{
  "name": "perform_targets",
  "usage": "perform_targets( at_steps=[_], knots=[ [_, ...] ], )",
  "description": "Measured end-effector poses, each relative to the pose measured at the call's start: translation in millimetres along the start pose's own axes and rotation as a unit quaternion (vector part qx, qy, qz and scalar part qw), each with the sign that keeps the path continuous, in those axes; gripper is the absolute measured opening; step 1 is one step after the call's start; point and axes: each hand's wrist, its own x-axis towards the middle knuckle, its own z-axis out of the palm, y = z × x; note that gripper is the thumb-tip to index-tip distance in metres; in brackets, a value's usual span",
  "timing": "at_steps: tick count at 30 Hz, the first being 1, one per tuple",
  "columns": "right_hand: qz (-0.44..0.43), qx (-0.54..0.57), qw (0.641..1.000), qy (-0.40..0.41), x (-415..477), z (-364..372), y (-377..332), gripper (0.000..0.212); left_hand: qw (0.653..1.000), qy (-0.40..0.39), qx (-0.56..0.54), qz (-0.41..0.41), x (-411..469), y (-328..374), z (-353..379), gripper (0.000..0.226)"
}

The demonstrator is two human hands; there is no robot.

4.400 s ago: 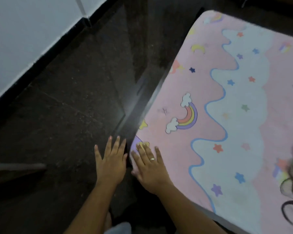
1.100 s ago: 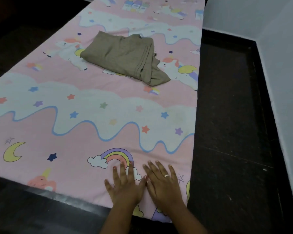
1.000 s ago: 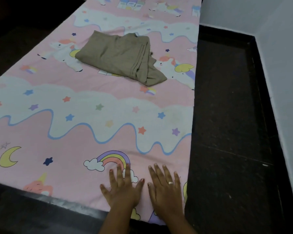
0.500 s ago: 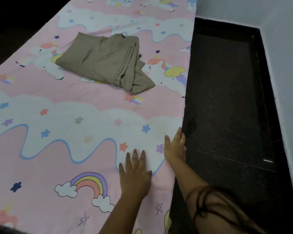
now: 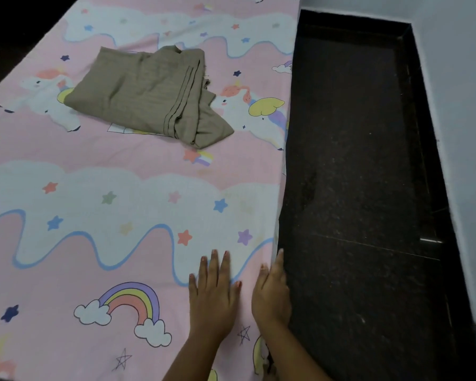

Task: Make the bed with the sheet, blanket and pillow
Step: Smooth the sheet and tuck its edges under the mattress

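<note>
Both palms are down on the sheet (image 5: 127, 177). The left hand (image 5: 213, 292) lies flat with fingers spread, pinning the fabric. The right hand (image 5: 272, 295) runs straight-fingered along the sheet's right edge, likely smoothing or tucking it. The folded tan blanket (image 5: 149, 92) waits farther up the sheet, well apart.

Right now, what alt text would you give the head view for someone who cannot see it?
The left hand lies flat on a pink unicorn-print sheet near its right edge; the right hand rests along that edge, beside the dark floor. A folded khaki blanket lies farther up the sheet.
</note>
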Motion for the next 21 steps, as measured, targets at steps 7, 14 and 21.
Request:
perform_targets(
  at_steps=[7,14,21],
  knots=[
    [-0.165,-0.215,0.961,0.06,-37.5,23.3,-0.4,0.061,0.999,-0.006,0.014,0.046,-38.9,-38.2,8.8,0.057],
    [-0.246,-0.257,0.931,0.082,-44.9,44.2,-20.8,0.059,0.988,0.001,0.008,0.153,-80.6,-92.0,5.2,0.054],
    [-0.339,-0.236,0.91,-0.015,-165.0,183.0,-136.9,0.06,0.997,0.015,0.033,0.063,-119.3,-307.3,-70.6,0.06]
  ],
)
